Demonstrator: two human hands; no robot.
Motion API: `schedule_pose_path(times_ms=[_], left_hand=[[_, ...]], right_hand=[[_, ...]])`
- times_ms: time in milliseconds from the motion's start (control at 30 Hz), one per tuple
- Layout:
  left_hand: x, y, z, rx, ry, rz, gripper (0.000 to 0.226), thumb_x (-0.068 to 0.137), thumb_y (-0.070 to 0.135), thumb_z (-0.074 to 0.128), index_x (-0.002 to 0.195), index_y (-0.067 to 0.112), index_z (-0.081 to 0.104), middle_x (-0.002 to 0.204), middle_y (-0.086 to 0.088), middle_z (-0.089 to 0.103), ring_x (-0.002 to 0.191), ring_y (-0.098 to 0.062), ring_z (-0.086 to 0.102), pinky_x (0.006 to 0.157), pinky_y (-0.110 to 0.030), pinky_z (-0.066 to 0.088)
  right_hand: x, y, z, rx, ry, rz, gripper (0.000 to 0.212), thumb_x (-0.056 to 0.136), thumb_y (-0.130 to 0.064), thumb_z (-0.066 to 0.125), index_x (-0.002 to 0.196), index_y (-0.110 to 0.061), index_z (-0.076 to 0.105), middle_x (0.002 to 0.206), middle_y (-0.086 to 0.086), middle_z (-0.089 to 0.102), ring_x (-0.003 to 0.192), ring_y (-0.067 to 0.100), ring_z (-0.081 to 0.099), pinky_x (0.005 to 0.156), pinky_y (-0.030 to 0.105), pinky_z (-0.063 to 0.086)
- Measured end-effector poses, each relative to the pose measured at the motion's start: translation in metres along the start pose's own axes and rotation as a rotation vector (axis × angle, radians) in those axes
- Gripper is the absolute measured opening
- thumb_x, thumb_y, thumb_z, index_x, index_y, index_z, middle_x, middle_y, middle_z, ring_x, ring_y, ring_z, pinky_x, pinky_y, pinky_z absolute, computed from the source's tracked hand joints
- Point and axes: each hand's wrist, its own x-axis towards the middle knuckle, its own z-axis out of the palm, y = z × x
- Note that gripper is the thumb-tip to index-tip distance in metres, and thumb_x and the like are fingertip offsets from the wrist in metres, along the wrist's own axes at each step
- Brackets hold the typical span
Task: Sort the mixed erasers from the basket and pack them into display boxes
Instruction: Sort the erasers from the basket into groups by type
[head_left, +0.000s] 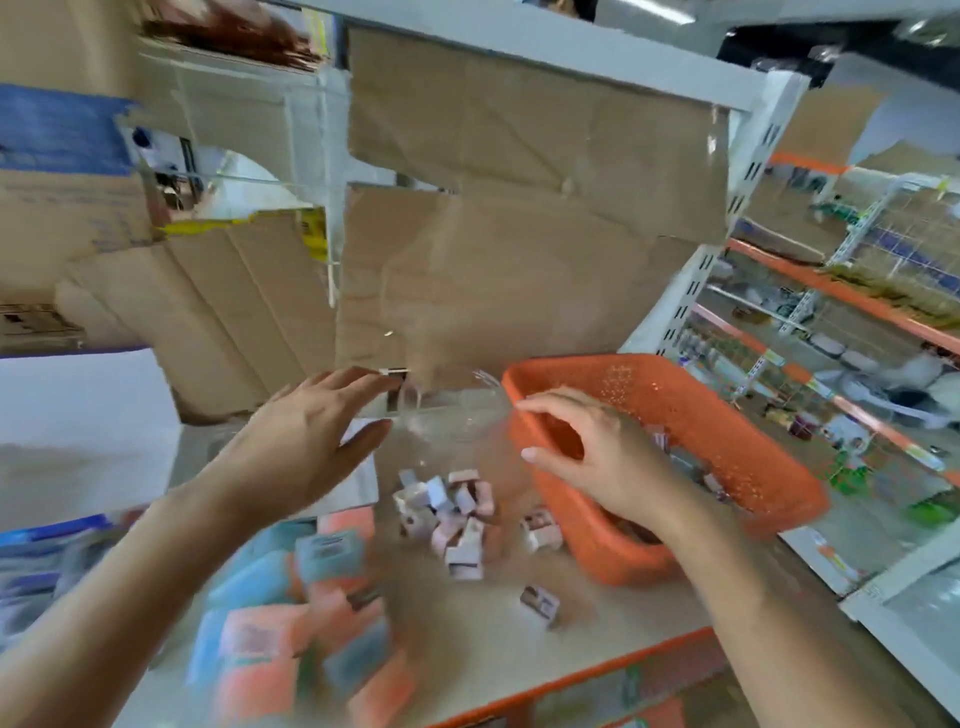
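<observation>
Head view: logged small erasers (457, 514) heaped beside basket (587, 535), more left inside, boxing unconfirmed; found left hand (306, 447) spread, right hand (597, 457) curled at rim, hold indeterminate.

place: we take it for a shop stockroom | signs: slotted metal shelving (691, 291) | orange-railed racks (831, 291) of goods | flattened cardboard (519, 249) | packaged erasers (452, 519)

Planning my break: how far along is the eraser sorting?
Done: small erasers are piled outside the orange basket, with blue and orange packs further left. In hand: the right hand grips the basket rim; the left hand is open. Left: more erasers sit in the basket; no packed display box is visible.
</observation>
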Motion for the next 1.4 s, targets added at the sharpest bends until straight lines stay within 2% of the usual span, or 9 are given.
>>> schedule_pose_path(times_ms=[167,433,600,700,833,1000,1167,1300,1400], left_hand=[[0.038,0.058,0.024,-0.019,-0.02,0.004,0.057,0.084,0.05,0.03,0.124,0.019,0.055,0.122,0.001,0.059,0.102,-0.028,0.06,0.083,-0.039,0.048],[0.085,0.123,0.062,0.004,-0.093,-0.006,0.053,0.084,0.048,0.031,0.12,0.019,0.057,0.118,-0.002,0.061,0.104,-0.027,0.06,0.086,-0.044,0.05],[0.105,0.151,0.082,-0.025,-0.151,-0.004,0.06,0.081,0.055,0.029,0.126,0.023,0.055,0.123,0.005,0.057,0.115,-0.016,0.052,0.096,-0.024,0.034],[0.113,0.166,0.094,-0.051,-0.294,0.023,0.043,0.091,0.04,0.047,0.131,0.025,0.048,0.128,0.007,0.054,0.116,-0.013,0.051,0.098,-0.026,0.039],[0.123,0.176,0.097,0.084,-0.633,0.06,0.041,0.09,0.035,0.054,0.13,0.028,0.048,0.13,0.009,0.051,0.118,-0.011,0.047,0.1,-0.03,0.038],[0.137,0.172,0.095,0.017,-0.996,0.097,0.042,0.08,0.025,0.068,0.12,0.028,0.06,0.119,0.004,0.06,0.104,-0.015,0.055,0.086,-0.028,0.046],[0.143,0.171,0.106,0.074,-1.088,0.053,0.044,0.076,0.02,0.073,0.118,0.023,0.061,0.114,0.001,0.063,0.092,-0.01,0.054,0.054,-0.007,0.036],[0.143,0.169,0.114,0.204,-1.076,-0.011,0.045,0.072,0.031,0.076,0.114,0.021,0.062,0.111,0.0,0.062,0.098,-0.019,0.057,0.071,-0.024,0.041],[0.144,0.169,0.117,0.256,-1.089,-0.016,0.048,0.07,0.036,0.076,0.112,0.016,0.063,0.108,-0.002,0.064,0.097,-0.022,0.059,0.069,-0.028,0.043]], right_hand=[[-0.007,0.065,-0.029,-0.003,-0.051,-0.002,0.038,0.086,-0.03,0.064,0.123,-0.025,0.057,0.126,-0.01,0.055,0.118,0.01,0.051,0.1,0.029,0.04],[-0.011,0.14,-0.062,-0.026,-0.126,-0.014,0.041,0.089,-0.033,0.06,0.129,-0.027,0.052,0.132,-0.013,0.05,0.12,0.005,0.046,0.092,0.017,0.034],[-0.009,0.17,-0.066,-0.004,-0.162,-0.027,0.042,0.088,-0.034,0.061,0.128,-0.027,0.053,0.131,-0.012,0.05,0.117,0.004,0.048,0.084,0.011,0.03],[-0.008,0.179,-0.063,0.018,-0.201,-0.022,0.041,0.087,-0.032,0.062,0.127,-0.025,0.054,0.132,-0.01,0.051,0.119,0.008,0.05,0.093,0.017,0.035],[-0.008,0.185,-0.056,0.059,-0.263,-0.015,0.039,0.087,-0.033,0.062,0.126,-0.027,0.054,0.129,-0.008,0.054,0.117,0.009,0.049,0.094,0.022,0.037],[-0.006,0.189,-0.051,0.105,-0.311,-0.021,0.037,0.088,-0.037,0.061,0.124,-0.032,0.054,0.13,-0.015,0.052,0.119,0.002,0.047,0.095,0.02,0.036],[-0.006,0.191,-0.048,0.13,-0.333,-0.022,0.035,0.088,-0.034,0.061,0.122,-0.032,0.055,0.13,-0.014,0.052,0.119,0.002,0.047,0.099,0.024,0.036],[-0.006,0.192,-0.048,0.144,-0.344,-0.017,0.034,0.088,-0.035,0.061,0.121,-0.033,0.056,0.13,-0.013,0.053,0.12,0.004,0.047,0.101,0.027,0.037],[-0.006,0.193,-0.047,0.14,-0.349,-0.017,0.034,0.088,-0.036,0.061,0.122,-0.034,0.055,0.132,-0.014,0.051,0.12,0.002,0.046,0.101,0.025,0.037]])
